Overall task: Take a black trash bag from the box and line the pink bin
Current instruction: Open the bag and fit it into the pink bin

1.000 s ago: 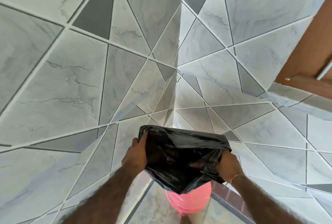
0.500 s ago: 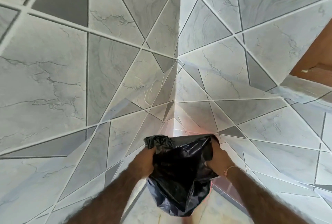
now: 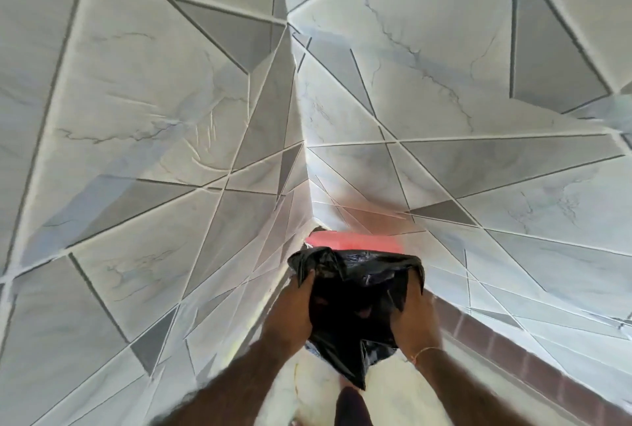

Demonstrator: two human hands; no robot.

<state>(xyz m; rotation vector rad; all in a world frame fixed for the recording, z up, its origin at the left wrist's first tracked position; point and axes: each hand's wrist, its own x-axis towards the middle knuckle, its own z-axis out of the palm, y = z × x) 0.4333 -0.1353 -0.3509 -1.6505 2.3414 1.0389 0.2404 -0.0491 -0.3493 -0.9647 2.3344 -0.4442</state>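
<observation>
A crumpled black trash bag [image 3: 355, 309] hangs between both hands, its mouth spread toward the wall corner. My left hand [image 3: 290, 312] grips the bag's left edge. My right hand [image 3: 415, 319] grips the right edge, fingers tucked inside the opening. Just beyond the bag's top edge a blurred strip of the pink bin [image 3: 355, 241] shows in the corner; the bag hides most of the bin. The trash bag box is not in view.
Grey and white marble-pattern tiled walls [image 3: 171, 117] meet in a corner right behind the bin. A dark brick-coloured skirting strip [image 3: 496, 340] runs along the right wall's base. Pale floor [image 3: 307, 398] and a dark foot [image 3: 352, 408] show at the bottom.
The view has moved closer to the corner and tilted. The bag and both hands now sit in front of the bin, whose pink rim shows above the bag instead of below it.
</observation>
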